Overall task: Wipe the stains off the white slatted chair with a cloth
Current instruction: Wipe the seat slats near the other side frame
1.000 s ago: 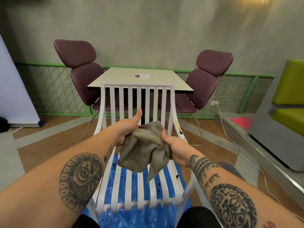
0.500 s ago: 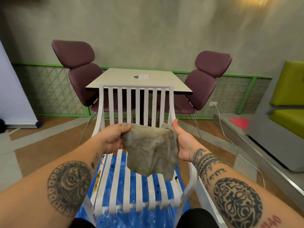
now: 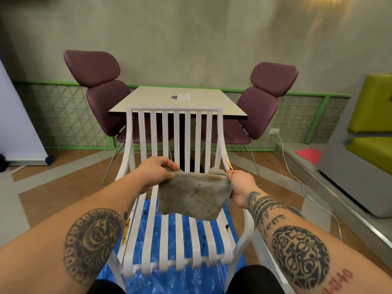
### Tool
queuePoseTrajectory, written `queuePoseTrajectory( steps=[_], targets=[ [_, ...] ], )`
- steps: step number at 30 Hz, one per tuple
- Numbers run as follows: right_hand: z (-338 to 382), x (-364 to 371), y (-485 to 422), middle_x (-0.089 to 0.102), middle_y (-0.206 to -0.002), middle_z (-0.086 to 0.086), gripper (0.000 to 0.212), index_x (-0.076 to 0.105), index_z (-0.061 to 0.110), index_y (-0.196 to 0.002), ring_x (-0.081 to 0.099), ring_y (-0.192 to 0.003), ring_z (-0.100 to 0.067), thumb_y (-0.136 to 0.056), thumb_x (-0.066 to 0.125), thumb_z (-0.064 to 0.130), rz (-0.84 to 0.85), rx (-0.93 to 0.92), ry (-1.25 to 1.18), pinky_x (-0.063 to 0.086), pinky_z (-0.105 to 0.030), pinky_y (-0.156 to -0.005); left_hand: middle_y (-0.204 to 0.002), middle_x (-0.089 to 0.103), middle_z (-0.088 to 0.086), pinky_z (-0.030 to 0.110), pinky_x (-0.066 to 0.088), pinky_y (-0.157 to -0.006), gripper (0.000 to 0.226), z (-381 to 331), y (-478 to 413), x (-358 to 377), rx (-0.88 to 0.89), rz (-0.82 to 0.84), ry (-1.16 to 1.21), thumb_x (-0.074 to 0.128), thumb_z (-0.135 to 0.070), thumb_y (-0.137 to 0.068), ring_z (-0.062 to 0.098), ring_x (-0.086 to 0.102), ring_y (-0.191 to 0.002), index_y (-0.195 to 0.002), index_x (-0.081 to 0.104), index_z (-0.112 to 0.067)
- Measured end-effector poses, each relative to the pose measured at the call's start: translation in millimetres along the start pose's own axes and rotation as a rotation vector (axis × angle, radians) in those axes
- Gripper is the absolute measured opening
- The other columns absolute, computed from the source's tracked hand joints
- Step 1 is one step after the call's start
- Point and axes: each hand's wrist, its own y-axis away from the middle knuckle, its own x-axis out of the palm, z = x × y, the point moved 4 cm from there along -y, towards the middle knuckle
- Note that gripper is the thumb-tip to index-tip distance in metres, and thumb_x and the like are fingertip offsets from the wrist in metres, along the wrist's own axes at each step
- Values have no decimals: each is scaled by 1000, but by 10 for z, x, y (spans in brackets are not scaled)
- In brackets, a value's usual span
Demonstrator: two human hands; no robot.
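The white slatted chair stands right in front of me, facing me. Brown stains mark its left seat edge and its right arm; dark spots dot the right seat slats. A grey, soiled cloth hangs spread out above the seat. My left hand pinches its top left corner and my right hand pinches its top right corner. The cloth hangs clear of the chair.
Blue plastic sheet lies on the floor under the chair. Behind it stands a square table with two purple chairs. A grey ledge, a white cable and a green sofa are on the right.
The bunched cloth has been pulled open between my hands into a flat sheet. My hands have moved apart and the view has tipped slightly down.
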Motion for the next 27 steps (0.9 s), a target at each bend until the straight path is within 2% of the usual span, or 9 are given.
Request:
queuePoseTrajectory(
  steps=[3, 6, 10, 14, 17, 19, 21, 23, 27],
  targets=[
    [-4, -67, -46, 64, -112, -14, 32, 67, 20, -112, 62, -95, -31, -102, 37, 16, -99, 26, -51, 56, -46, -85, -100, 71, -1, 29, 51, -75, 12, 1, -22, 4, 55, -64, -157, 69, -13, -93, 18, 63, -95, -96, 75, -22],
    [-12, -43, -64, 62, -112, -13, 30, 63, 26, -102, 61, -95, -32, -102, 34, 21, -60, 0, 1, 55, -48, -83, -102, 70, -7, 27, 50, -79, 9, -20, -9, 42, 88, -61, -222, 70, -24, -95, 13, 62, -98, -102, 75, -27],
    [38, -62, -51, 68, -108, -9, 19, 64, 22, -113, 64, -95, -27, -94, 65, 26, 125, -57, 30, 54, -39, -80, -104, 68, -8, 26, 51, -76, 28, 22, 2, 26, 70, 35, -327, 85, -28, -79, 13, 62, -97, -105, 73, -28],
    [115, -124, -75, 68, -113, -9, 41, 67, 19, -112, 68, -100, -25, -76, 81, 5, 293, -206, 472, 61, -37, -82, -96, 68, -7, 25, 50, -72, 12, 34, -27, -72, 119, -34, -578, 79, -32, -86, 9, 61, -88, -96, 73, -28],
    [176, -141, -58, 70, -97, -4, 15, 71, 20, -97, 66, -88, -17, -84, 76, 26, 229, -382, 852, 58, -31, -75, -87, 66, -5, 25, 42, -62, 17, 13, -25, -141, 141, -64, -658, 70, -42, -92, 11, 59, -82, -89, 71, -25],
    [201, -164, -32, 71, -92, -8, 24, 72, 15, -92, 62, -79, -18, -90, 67, 39, 191, -437, 944, 52, -31, -69, -85, 66, -2, 28, 43, -63, 23, 14, -24, -166, 142, -50, -614, 68, -42, -93, 17, 60, -83, -82, 69, -22],
    [209, -191, -17, 71, -95, -11, 33, 71, 11, -93, 65, -85, -22, -92, 63, 43, 185, -409, 867, 53, -34, -74, -89, 67, 3, 34, 49, -71, 29, 20, -4, -184, 110, -29, -455, 66, -41, -94, 22, 62, -88, -77, 66, -18],
    [208, -195, -6, 71, -95, -8, 35, 71, 9, -94, 66, -91, -22, -92, 63, 44, 180, -338, 683, 56, -35, -79, -97, 68, 8, 41, 53, -82, 31, 19, 21, -184, 55, -24, -246, 65, -43, -95, 26, 63, -94, -82, 68, -15],
    [249, -126, 38, 71, -91, -9, 41, 69, 8, -91, 65, -82, -22, -90, 63, 48, 39, -352, 493, 54, -37, -68, -101, 72, 17, 51, 59, -88, 34, -61, 46, -71, -66, -67, 100, 64, -44, -95, 34, 69, -95, -97, 67, -10]
  ],
)
